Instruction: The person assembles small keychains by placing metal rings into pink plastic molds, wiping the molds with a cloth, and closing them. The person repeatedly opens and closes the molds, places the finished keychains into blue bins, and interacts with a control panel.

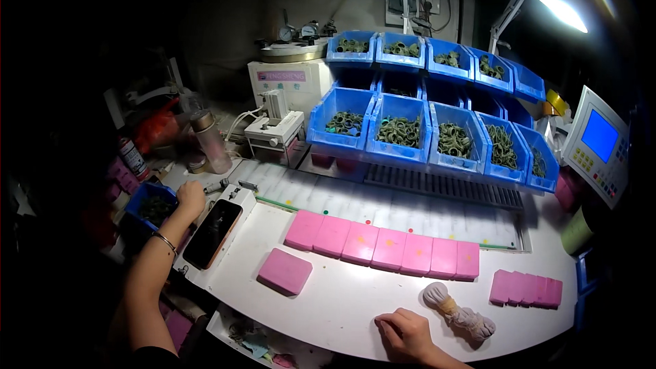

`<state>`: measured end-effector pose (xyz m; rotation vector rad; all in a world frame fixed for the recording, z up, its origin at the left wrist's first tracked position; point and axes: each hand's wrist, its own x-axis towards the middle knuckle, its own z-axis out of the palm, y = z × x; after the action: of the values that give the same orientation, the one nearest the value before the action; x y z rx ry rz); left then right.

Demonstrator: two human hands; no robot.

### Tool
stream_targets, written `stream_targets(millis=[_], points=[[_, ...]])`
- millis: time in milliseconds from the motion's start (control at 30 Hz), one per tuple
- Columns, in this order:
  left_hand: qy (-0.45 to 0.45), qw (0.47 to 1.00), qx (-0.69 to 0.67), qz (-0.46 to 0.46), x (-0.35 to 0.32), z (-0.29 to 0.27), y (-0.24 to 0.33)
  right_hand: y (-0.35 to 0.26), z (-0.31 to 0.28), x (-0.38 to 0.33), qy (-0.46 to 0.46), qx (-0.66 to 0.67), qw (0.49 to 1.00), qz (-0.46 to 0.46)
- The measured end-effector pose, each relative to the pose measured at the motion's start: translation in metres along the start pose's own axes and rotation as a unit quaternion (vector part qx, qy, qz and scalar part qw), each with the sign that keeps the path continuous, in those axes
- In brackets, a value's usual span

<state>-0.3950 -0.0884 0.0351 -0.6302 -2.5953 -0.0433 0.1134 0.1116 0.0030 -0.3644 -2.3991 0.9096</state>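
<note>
My left hand (190, 197) reaches out to the far left, over the rim of a small blue bin (141, 199) holding dark rings; whether its fingers grip anything is hidden. A bracelet sits on that wrist. My right hand (404, 333) rests on the white table (342, 301) near the front edge, fingers curled, holding nothing that I can see. Just to its right lies a knotted white cloth bundle (459, 312). A row of pink rectangular blocks (383, 246) runs across the table, with one loose pink block (285, 271) in front.
A dark phone (212, 233) lies beside my left forearm. Blue bins (400, 130) of green rings stand stacked at the back, beside a white machine (283, 82). More pink blocks (526, 288) lie at the right, below a control panel with a blue screen (599, 138). Lamps shine overhead.
</note>
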Motion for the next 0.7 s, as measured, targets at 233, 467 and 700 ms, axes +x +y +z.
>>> stream_targets(millis=[233,467,700], points=[[-0.103,0.994,-0.048,0.009,0.013,-0.014,-0.003,-0.014,0.001,0.002,0.003,0.013,1.0,0.023],[-0.097,0.986,-0.134,0.035,0.013,-0.021,0.0,-0.011,-0.027,-0.024,-0.08,-0.01,0.994,0.08],[-0.077,0.965,-0.209,0.138,0.0,-0.04,0.019,0.005,-0.111,-0.046,-0.058,0.021,0.971,0.232]])
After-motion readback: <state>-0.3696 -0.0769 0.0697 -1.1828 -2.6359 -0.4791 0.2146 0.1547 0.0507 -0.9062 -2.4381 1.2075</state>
